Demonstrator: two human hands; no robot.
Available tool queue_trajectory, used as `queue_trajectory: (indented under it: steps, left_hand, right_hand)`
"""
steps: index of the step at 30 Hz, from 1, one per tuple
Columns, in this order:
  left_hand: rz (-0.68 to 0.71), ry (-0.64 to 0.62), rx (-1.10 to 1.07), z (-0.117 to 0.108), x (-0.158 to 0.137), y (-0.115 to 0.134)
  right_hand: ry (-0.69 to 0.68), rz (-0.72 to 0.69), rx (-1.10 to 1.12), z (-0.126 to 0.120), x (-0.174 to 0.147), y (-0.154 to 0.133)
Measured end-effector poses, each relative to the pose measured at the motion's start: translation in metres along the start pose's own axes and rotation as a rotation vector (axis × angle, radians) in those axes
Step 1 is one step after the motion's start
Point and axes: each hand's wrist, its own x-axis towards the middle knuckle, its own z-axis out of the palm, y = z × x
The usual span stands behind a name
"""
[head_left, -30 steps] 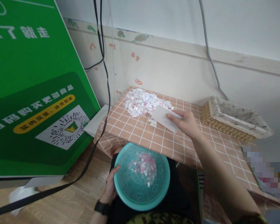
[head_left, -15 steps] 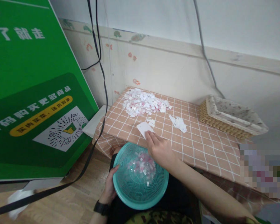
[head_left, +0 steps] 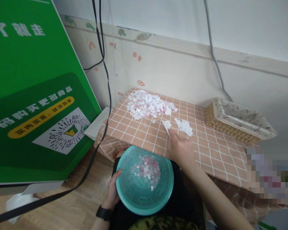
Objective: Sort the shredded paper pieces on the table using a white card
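The left hand (head_left: 114, 187) is gripping the bowl (head_left: 143, 204); the pile (head_left: 147, 103) is lying beyond. The card (head_left: 167, 128), edge-on, is pointing forward-left from the right hand (head_left: 182, 148) pinching it; scraps (head_left: 184, 127) are lying just right of the card.

Thin white card (head_left: 167, 128) sits nearly edge-on by small white flake cluster (head_left: 184, 126), white-pink flake heap (head_left: 147, 104) behind; round teal plastic basket (head_left: 144, 199) holds pinkish flakes (head_left: 149, 168).
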Motion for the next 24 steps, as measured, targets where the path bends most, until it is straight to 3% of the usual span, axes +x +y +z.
queue_trajectory:
  steps: [8,16,20,24]
  left_hand:
    - [-0.002,-0.004,0.000,0.000,0.001,0.000]
    - [-0.021,-0.035,-0.002,0.003,-0.001,-0.001]
    - [0.009,-0.043,0.007,0.006,-0.003,0.002]
    - [0.026,-0.043,0.012,0.005,-0.002,0.002]
  right_hand:
    - [0.063,0.348,0.160,-0.021,0.012,0.037]
    - [0.075,0.235,0.348,-0.012,0.029,0.019]
    - [0.023,0.236,0.422,-0.004,0.039,0.026]
    - [0.076,0.311,0.493,0.007,0.032,0.029]
